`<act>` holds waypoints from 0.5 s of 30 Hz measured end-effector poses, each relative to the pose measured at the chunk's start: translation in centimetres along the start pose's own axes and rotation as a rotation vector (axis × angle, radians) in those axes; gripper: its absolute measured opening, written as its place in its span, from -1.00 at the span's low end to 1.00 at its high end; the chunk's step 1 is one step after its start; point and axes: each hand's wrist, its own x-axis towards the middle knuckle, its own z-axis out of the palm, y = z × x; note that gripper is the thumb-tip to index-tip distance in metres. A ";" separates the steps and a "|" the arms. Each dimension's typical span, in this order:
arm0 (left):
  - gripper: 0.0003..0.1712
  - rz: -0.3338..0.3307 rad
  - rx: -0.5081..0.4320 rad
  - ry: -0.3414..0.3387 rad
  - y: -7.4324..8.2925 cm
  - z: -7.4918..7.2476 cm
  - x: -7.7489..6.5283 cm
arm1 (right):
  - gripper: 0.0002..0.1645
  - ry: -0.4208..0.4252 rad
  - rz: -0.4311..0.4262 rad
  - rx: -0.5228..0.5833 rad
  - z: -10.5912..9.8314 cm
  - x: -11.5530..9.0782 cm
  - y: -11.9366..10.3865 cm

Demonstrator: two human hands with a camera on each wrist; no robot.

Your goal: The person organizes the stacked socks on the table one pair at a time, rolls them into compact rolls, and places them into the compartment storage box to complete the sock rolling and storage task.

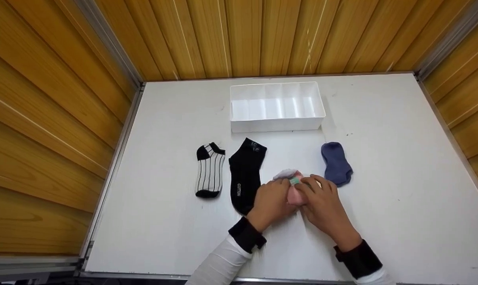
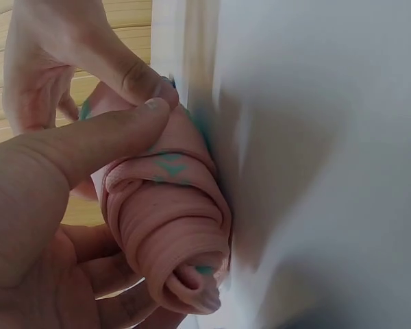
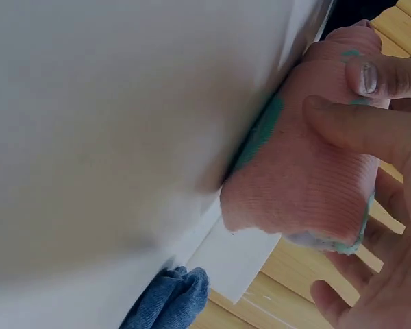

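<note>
A pink sock with green patches [image 2: 171, 212] is rolled into a bundle between both hands, low over the white table. My left hand [image 1: 273, 202] holds the rolled end, thumb on top and fingers curled beneath. On the other side, my right hand [image 1: 324, 202] grips the ribbed cuff part [image 3: 294, 178], its thumb pressed on the fabric near the left thumb. A pale lilac part [image 1: 285, 173] shows at the bundle's far side in the head view. Beside the left hand lies a flat black sock [image 1: 245, 178], its toe partly hidden by that hand.
A white box with dividers [image 1: 277, 125] stands at the back of the white table [image 1: 156, 233]. Left of the black sock lies a striped white and black sock [image 1: 210, 172]. A blue sock [image 1: 336, 164] lies to the right. Wood-panelled walls [image 1: 243, 35] enclose the table.
</note>
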 end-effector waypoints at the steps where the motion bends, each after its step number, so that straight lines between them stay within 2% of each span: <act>1: -0.43 -0.006 -0.002 -0.002 0.0 0.0 0.0 | -0.32 -0.003 0.000 0.004 0.0 0.0 0.0; 5: -0.47 -0.016 -0.015 -0.004 0.0 -0.1 0.0 | -0.34 -0.029 0.015 0.037 -0.1 0.3 0.3; 15: -0.44 0.017 -0.044 0.011 -0.3 -0.5 0.4 | -0.29 -0.066 0.026 0.059 -0.4 0.7 1.0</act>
